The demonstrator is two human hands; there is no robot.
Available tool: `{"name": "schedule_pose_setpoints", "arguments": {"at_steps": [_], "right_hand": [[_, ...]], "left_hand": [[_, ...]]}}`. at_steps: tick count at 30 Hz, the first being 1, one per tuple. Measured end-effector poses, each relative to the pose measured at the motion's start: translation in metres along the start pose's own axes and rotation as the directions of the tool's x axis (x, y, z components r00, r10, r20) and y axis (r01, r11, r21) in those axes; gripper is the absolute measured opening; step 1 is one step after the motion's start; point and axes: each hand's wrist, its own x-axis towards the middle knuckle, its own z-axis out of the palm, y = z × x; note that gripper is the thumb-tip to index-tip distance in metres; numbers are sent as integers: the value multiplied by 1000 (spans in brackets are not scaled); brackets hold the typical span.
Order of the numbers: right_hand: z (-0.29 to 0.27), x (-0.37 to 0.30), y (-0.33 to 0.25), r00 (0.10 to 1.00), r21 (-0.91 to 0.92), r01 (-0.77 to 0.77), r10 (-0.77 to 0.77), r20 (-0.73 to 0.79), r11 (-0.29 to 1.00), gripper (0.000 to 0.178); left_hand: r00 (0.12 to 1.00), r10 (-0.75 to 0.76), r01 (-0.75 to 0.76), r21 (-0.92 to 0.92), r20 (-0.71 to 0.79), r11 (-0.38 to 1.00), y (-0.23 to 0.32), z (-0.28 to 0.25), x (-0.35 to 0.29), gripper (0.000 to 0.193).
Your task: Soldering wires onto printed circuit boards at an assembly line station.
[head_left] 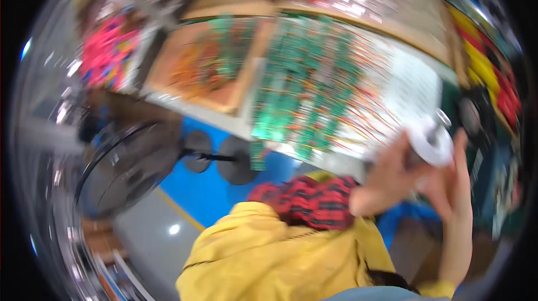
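Observation:
Both of my hands are together at the right, by the near edge of the workbench, and motion blurs them. Between them is a white ring-shaped roll, with a shiny metal-looking piece sticking up at its top. My left hand, reaching out of a red-and-black plaid sleeve, closes on the roll's left side. From below, my right hand grips its lower right side, fingers pointing up. Left of them lie rows of green circuit boards with red and yellow wires.
A wooden tray holds more boards and orange wires. A white sheet lies beside the boards. Yellow and red items and a dark round object are at the right. A black stool stands left; a person in pink is beyond.

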Motion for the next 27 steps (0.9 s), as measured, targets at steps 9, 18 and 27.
{"name": "schedule_pose_setpoints", "arguments": {"at_steps": [9,18,27], "right_hand": [[32,8,-17,970,-422,-219,241,0,880,71],[26,5,-15,946,-529,-126,262,190,839,74],[23,5,-12,966,-538,1,138,218,843,57]], "left_hand": [[988,117,-141,278,101,950,-3,-37,-6,61],[884,443,-466,370,151,803,-4,-37,-5,59],[879,437,-468,531,193,706,1,-39,-3,63]]}}
